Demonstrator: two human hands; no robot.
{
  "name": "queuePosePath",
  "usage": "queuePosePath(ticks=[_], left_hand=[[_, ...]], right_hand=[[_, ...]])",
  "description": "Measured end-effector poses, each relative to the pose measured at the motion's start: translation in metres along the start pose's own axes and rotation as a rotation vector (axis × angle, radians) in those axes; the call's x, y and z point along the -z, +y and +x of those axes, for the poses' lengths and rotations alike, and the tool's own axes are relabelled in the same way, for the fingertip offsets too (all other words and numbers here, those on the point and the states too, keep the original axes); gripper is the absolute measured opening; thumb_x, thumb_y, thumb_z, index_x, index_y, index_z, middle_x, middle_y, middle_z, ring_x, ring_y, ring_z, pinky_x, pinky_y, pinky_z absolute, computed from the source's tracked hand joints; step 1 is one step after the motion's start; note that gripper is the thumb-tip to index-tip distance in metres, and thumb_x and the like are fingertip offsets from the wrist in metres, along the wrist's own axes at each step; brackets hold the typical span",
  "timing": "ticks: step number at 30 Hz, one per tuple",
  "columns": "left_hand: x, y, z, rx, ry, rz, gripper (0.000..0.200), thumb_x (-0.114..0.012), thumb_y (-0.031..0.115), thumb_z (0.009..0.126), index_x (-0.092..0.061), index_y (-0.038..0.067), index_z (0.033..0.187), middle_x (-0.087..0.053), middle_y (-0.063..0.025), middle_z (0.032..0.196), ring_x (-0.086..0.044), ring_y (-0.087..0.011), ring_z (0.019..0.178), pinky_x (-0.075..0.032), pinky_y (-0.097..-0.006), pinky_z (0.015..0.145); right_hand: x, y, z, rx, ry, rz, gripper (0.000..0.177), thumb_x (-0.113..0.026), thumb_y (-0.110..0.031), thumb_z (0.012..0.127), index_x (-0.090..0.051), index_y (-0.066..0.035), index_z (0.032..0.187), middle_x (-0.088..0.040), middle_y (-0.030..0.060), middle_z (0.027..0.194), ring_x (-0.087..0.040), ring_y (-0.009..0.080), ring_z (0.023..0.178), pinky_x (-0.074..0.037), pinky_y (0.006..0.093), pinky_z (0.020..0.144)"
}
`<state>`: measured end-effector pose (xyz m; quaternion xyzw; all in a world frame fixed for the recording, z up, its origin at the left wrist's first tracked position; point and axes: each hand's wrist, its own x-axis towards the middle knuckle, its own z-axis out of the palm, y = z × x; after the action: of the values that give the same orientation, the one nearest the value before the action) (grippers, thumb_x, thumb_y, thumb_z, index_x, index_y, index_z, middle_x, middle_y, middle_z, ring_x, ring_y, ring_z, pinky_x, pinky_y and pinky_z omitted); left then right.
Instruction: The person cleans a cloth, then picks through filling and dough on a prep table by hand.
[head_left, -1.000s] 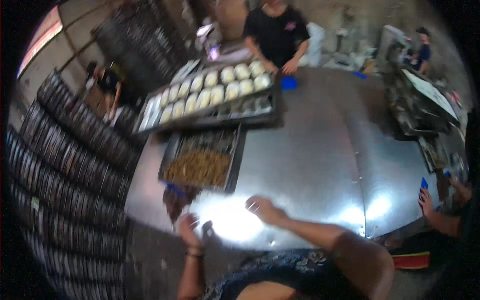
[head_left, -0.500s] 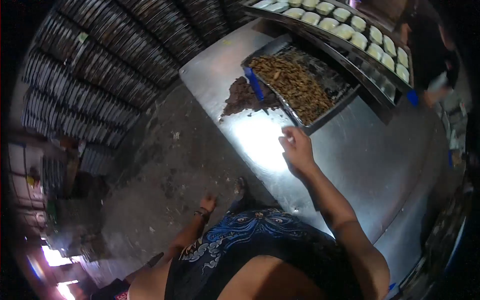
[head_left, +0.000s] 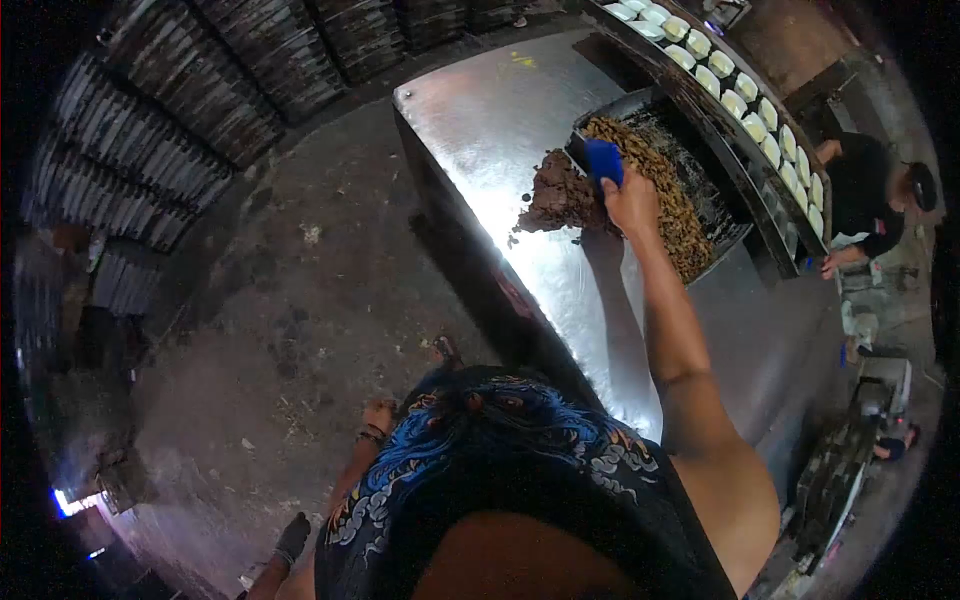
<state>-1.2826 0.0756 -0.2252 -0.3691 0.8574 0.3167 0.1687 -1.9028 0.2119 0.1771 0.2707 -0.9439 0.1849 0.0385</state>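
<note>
One blue scraper (head_left: 604,162) is clenched in the right hand (head_left: 633,200), up by a corner of the tray (head_left: 690,130), right beside that crumbly dark mound (head_left: 560,195) on the table (head_left: 470,125). Left hand (head_left: 378,415) hangs off the table's side, honestly can't tell its fingers.

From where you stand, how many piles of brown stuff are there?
2. A dark pile sits on the table, and a lighter, chunky pile lies in the low tray. More could be hidden under the long tray.

Right hand (head_left: 634,205) gripping blue scraper (head_left: 603,163), dark crumbly heap (head_left: 562,194) beside it
</note>
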Motion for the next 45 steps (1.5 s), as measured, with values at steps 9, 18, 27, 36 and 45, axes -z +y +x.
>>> queuePosePath(ticks=[9, 18, 27, 36, 45], left_hand=[[0.122, -0.006, 0.079, 0.289, 0.046, -1.149, 0.022, -0.052, 0.022, 0.083, -0.059, 0.002, 0.087, -0.057, -0.0064, 0.072, -0.055, -0.0181, 0.063, -0.047, -0.0325, 0.058], [0.116, 0.017, 0.050, 0.239, 0.034, -0.870, 0.019, -0.048, 0.022, 0.082, -0.053, 0.007, 0.072, -0.053, -0.0060, 0.066, -0.048, -0.0163, 0.054, -0.042, -0.0318, 0.050], [0.148, 0.027, 0.013, 0.151, 0.079, -0.610, 0.021, -0.050, 0.022, 0.082, -0.055, 0.004, 0.071, -0.055, -0.0054, 0.066, -0.052, -0.0173, 0.055, -0.045, -0.0325, 0.052], [0.147, 0.031, 0.043, 0.247, 0.224, -0.762, 0.023, -0.051, 0.022, 0.081, -0.062, 0.002, 0.078, -0.061, -0.0060, 0.072, -0.059, -0.0183, 0.064, -0.049, -0.0320, 0.059], [0.140, 0.025, 0.041, 0.329, 0.047, -0.826, 0.022, -0.052, 0.019, 0.082, -0.059, 0.001, 0.093, -0.063, -0.0088, 0.079, -0.060, -0.0208, 0.069, -0.048, -0.0338, 0.062]], right_hand=[[-0.010, -0.076, -0.018, -0.002, 0.414, 0.341, 0.028, -0.060, -0.025, 0.078, -0.059, -0.002, 0.093, -0.062, 0.0189, 0.073, -0.061, 0.0365, 0.067, -0.048, 0.0407, 0.063], [0.020, -0.101, -0.002, 0.086, 0.364, 0.229, 0.029, -0.061, -0.023, 0.076, -0.056, 0.000, 0.093, -0.060, 0.0223, 0.071, -0.059, 0.0403, 0.065, -0.047, 0.0448, 0.062], [-0.030, -0.069, 0.016, 0.112, 0.240, 0.060, 0.030, -0.059, -0.022, 0.076, -0.054, 0.000, 0.095, -0.060, 0.0266, 0.076, -0.058, 0.0438, 0.072, -0.046, 0.0500, 0.067], [-0.047, -0.076, 0.036, 0.063, 0.151, 0.014, 0.031, -0.059, -0.020, 0.075, -0.055, 0.003, 0.096, -0.059, 0.0267, 0.073, -0.058, 0.0437, 0.071, -0.046, 0.0488, 0.068], [-0.019, -0.070, 0.045, 0.074, 0.343, 0.099, 0.032, -0.059, -0.024, 0.076, -0.055, 0.002, 0.094, -0.060, 0.0247, 0.073, -0.059, 0.0416, 0.068, -0.046, 0.0492, 0.065]])
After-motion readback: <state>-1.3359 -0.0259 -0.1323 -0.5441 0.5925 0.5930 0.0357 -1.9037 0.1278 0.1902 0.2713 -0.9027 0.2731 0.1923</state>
